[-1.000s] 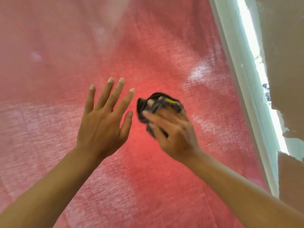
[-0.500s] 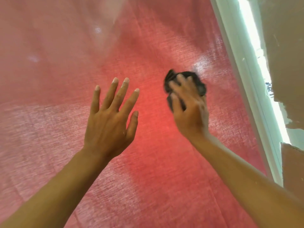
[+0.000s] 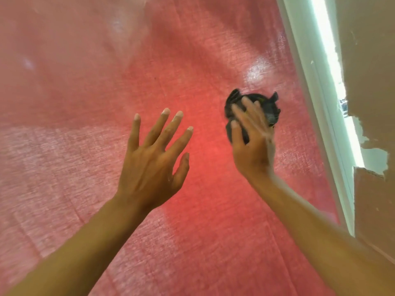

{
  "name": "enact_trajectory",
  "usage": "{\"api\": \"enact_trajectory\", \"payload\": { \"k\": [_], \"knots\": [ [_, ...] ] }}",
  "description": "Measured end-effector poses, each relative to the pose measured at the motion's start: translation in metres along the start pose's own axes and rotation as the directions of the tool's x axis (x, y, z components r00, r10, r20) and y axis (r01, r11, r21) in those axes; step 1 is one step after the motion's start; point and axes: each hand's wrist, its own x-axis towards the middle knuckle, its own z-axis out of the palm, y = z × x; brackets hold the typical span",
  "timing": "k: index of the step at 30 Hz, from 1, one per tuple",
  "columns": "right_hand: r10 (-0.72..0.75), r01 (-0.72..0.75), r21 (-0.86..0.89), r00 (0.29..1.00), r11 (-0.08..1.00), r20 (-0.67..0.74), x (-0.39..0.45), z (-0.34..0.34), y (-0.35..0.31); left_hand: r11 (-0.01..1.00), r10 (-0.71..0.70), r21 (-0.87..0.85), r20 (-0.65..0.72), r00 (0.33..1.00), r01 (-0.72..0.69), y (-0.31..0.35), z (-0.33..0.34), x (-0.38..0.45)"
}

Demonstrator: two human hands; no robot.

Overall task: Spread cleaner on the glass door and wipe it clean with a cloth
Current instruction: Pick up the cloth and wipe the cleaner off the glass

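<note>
With our right hand pressing the bunched dark cloth to the glass door near its right frame, and our left hand spread empty, we should wipe in firm, overlapping strokes.

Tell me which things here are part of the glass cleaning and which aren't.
In the job:
- cloth, dark, pressed to the glass by the right hand
- glass door, red fabric showing behind it
- left hand, open, fingers spread, holding nothing

Not in the job:
- white frame
- wall with peeling paint
</note>
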Motion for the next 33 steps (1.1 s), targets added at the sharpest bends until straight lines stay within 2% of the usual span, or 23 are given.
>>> {"api": "enact_trajectory", "payload": {
  "k": [3, 4, 5, 7, 9, 10, 11, 13, 15, 16, 17, 19, 21, 23, 24, 26, 28, 29, 32, 33],
  "knots": [
    [-0.305, 0.304, 0.025, 0.945, 0.952, 0.116, -0.061, -0.009, 0.000, 0.999, 0.043, -0.009, 0.002, 0.999, -0.043, 0.013, 0.007, -0.008],
    [-0.329, 0.330, 0.022, 0.934, 0.944, 0.139, -0.076, -0.013, 0.007, 0.999, 0.040, -0.013, -0.001, 0.999, -0.040, 0.016, 0.008, -0.009],
    [-0.299, 0.300, 0.007, 0.947, 0.954, 0.118, -0.083, -0.017, 0.015, 0.999, 0.034, -0.020, -0.005, 0.999, -0.034, 0.018, 0.009, -0.010],
    [-0.080, 0.080, -0.021, 0.997, 0.997, -0.022, -0.081, -0.020, 0.031, 0.999, 0.038, -0.031, -0.007, 0.999, -0.038, 0.024, 0.010, -0.010],
    [0.199, -0.202, -0.003, 0.968, 0.979, -0.150, -0.077, -0.017, 0.032, 0.997, 0.060, -0.042, -0.001, 0.998, -0.060, 0.029, 0.012, -0.013],
    [0.272, -0.275, 0.008, 0.946, 0.961, -0.178, -0.080, -0.013, 0.026, 0.996, 0.069, -0.049, -0.001, 0.998, -0.069, 0.031, 0.014, -0.016],
    [0.262, -0.264, 0.012, 0.950, 0.965, -0.169, -0.087, -0.011, 0.019, 0.996, 0.076, -0.055, -0.003, 0.997, -0.076, 0.034, 0.015, -0.018],
    [0.033, -0.034, -0.013, 0.998, 0.999, -0.056, -0.115, -0.014, 0.011, 0.993, 0.094, -0.067, -0.009, 0.996, -0.094, 0.038, 0.017, -0.022],
    [-0.204, 0.206, -0.014, 0.973, 0.978, 0.108, -0.146, -0.028, 0.016, 0.991, 0.106, -0.075, -0.015, 0.994, -0.107, 0.040, 0.019, -0.023],
    [-0.241, 0.247, -0.018, 0.959, 0.969, 0.149, -0.156, -0.036, 0.026, 0.991, 0.109, -0.078, -0.013, 0.994, -0.110, 0.041, 0.019, -0.023],
    [-0.216, 0.223, -0.039, 0.967, 0.974, 0.138, -0.163, -0.042, 0.036, 0.990, 0.111, -0.080, -0.011, 0.994, -0.112, 0.042, 0.020, -0.024],
    [0.005, -0.005, -0.079, 1.000, 0.997, -0.003, -0.169, -0.046, 0.055, 0.990, 0.112, -0.092, -0.003, 0.994, -0.112, 0.045, 0.020, -0.025],
    [0.279, -0.288, -0.045, 0.948, 0.957, -0.152, -0.167, -0.043, 0.059, 0.987, 0.123, -0.105, 0.008, 0.992, -0.121, 0.050, 0.021, -0.026],
    [0.407, -0.415, -0.007, 0.893, 0.910, -0.191, -0.163, -0.037, 0.049, 0.984, 0.138, -0.116, 0.008, 0.990, -0.136, 0.056, 0.023, -0.027],
    [0.391, -0.396, -0.001, 0.906, 0.918, -0.163, -0.164, -0.035, 0.042, 0.983, 0.142, -0.121, 0.008, 0.990, -0.140, 0.058, 0.025, -0.027],
    [0.197, -0.198, -0.021, 0.979, 0.980, -0.052, -0.179, -0.036, 0.033, 0.980, 0.150, -0.131, 0.000, 0.989, -0.149, 0.063, 0.028, -0.025],
    [0.041, -0.039, -0.044, 0.998, 0.998, 0.050, -0.206, -0.040, 0.032, 0.981, 0.153, -0.118, -0.002, 0.988, -0.152, 0.069, 0.031, -0.023],
    [0.062, -0.059, -0.060, 0.997, 0.996, 0.045, -0.221, -0.042, 0.035, 0.982, 0.152, -0.115, 0.001, 0.988, -0.151, 0.072, 0.032, -0.022],
    [0.336, -0.342, -0.056, 0.937, 0.938, -0.095, -0.247, -0.049, 0.043, 0.978, 0.164, -0.136, 0.022, 0.986, -0.159, 0.082, 0.036, -0.024],
    [0.379, -0.386, -0.056, 0.920, 0.921, -0.100, -0.248, -0.050, 0.046, 0.976, 0.175, -0.140, 0.034, 0.984, -0.168, 0.086, 0.037, -0.025]
  ]
}}
